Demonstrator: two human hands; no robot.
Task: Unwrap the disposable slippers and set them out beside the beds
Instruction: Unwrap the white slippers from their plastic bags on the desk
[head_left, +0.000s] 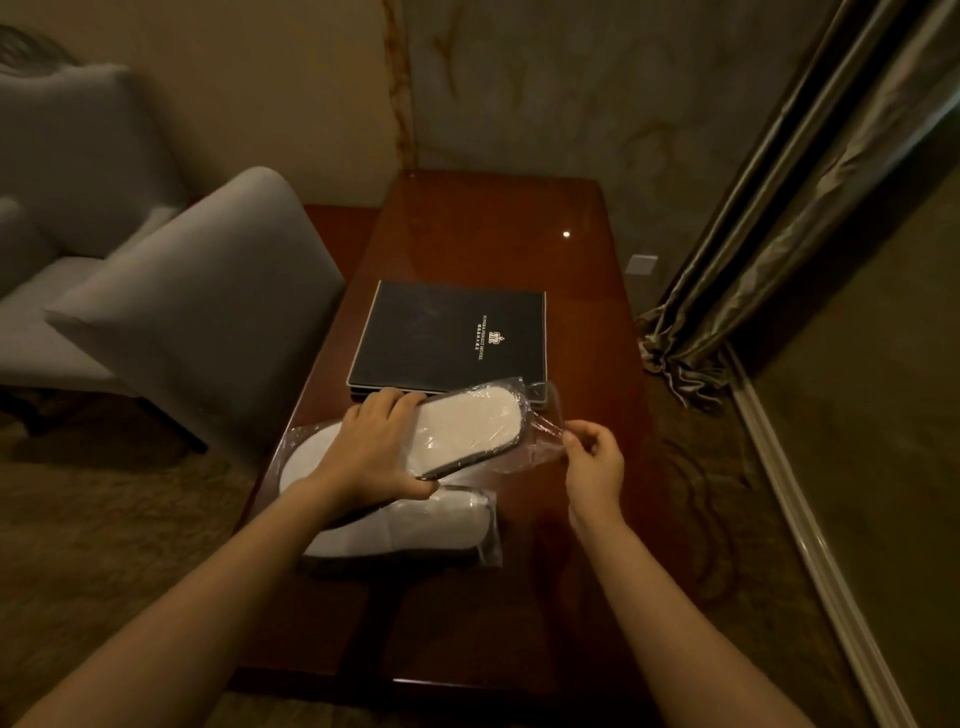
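A white slipper pair with a dark sole edge, in a clear plastic wrapper (467, 431), is lifted slightly above the dark wooden table (571, 322). My left hand (374, 452) grips it across the middle, fingers over the far edge and thumb under the near edge. My right hand (592, 462) pinches the loose end of the wrapper (543, 431) at the slipper's right tip. A second wrapped white slipper pair (415, 530) lies flat on the table under my left wrist.
A black hotel folder (447, 338) lies on the table just behind the slippers. A grey armchair (197, 312) stands to the left of the table. Curtains (779, 234) hang at the right, with patterned carpet around.
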